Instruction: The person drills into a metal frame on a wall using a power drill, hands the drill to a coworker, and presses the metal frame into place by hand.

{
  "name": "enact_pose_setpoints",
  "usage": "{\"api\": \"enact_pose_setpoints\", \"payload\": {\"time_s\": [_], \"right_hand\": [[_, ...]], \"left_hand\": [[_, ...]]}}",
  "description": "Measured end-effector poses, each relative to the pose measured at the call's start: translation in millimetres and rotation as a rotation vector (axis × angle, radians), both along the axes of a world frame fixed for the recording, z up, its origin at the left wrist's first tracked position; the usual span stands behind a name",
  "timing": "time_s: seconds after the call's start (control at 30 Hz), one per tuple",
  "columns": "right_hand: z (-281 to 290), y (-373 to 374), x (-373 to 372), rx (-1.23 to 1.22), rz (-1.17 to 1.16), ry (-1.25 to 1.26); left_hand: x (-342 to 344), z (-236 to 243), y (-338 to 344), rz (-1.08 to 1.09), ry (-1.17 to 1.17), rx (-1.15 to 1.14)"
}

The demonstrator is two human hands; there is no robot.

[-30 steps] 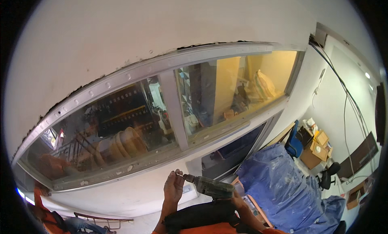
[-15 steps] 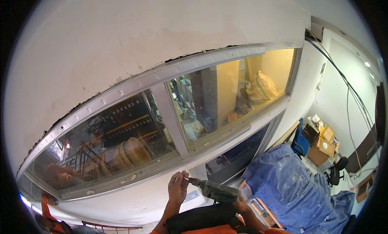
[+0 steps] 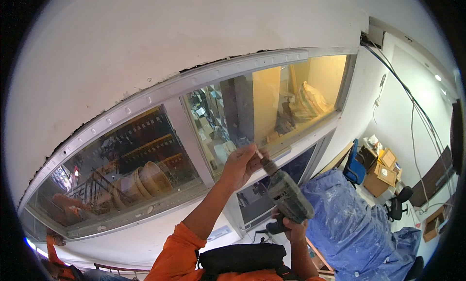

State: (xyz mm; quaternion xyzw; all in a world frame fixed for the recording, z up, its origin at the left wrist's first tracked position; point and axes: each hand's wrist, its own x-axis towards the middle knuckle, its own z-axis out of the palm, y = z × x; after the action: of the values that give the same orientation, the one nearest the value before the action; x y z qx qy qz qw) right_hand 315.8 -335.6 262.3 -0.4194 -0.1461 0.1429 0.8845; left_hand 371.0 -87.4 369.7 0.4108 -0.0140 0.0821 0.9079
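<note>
My left hand (image 3: 241, 165) is raised before the window frame (image 3: 212, 176), its fingers pinched at the thin metal tip of a dusty drill (image 3: 291, 196); whether a small fastener is also between them I cannot make out. My right hand (image 3: 292, 228) grips the drill's handle below its body, which tilts with the chuck toward the upper left, over the lower part of the glazing. A dangling dark cord shows beside the handle. A black pouch or strap (image 3: 240, 256) lies across my orange-clothed front.
A long glazed window crosses the white wall (image 3: 121, 43). At right are a blue plastic sheet (image 3: 349, 223), a blue chair (image 3: 357, 169), cardboard boxes (image 3: 376, 181), a black chair (image 3: 395, 208) and hanging cables (image 3: 412, 96). Another person in orange (image 3: 54, 254) is at lower left.
Both my hands and the drill have moved: the left hand and drill tip went up and right toward the glazing, the drill now tilting more steeply. More of my left arm and sleeve shows.
</note>
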Motion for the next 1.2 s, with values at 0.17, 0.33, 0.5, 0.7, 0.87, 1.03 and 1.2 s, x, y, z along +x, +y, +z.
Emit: {"api": "enact_pose_setpoints", "payload": {"time_s": [0.17,0.33,0.5,0.7,0.87,1.03,1.2], "right_hand": [[3,-1,2,0.069,-0.047,-0.062],[13,-5,18,-0.221,-0.175,-0.217],[99,-3,45,-0.218,-0.351,-0.272],[201,-10,65,-0.362,-0.422,-0.462],[228,-19,77,-0.405,-0.426,-0.562],[238,-22,81,-0.469,-0.415,-0.575],[237,-17,82,-0.442,-0.445,-0.583]], "left_hand": [[8,20,-19,-0.073,-0.139,0.025],[18,51,-34,-0.054,-0.080,0.080],[54,113,-40,-0.013,-0.150,0.016],[87,159,-23,-0.048,-0.312,-0.040],[101,165,-21,-0.094,-0.346,-0.087],[107,160,-15,-0.115,-0.380,-0.125],[108,158,-12,-0.123,-0.398,-0.145]]}}
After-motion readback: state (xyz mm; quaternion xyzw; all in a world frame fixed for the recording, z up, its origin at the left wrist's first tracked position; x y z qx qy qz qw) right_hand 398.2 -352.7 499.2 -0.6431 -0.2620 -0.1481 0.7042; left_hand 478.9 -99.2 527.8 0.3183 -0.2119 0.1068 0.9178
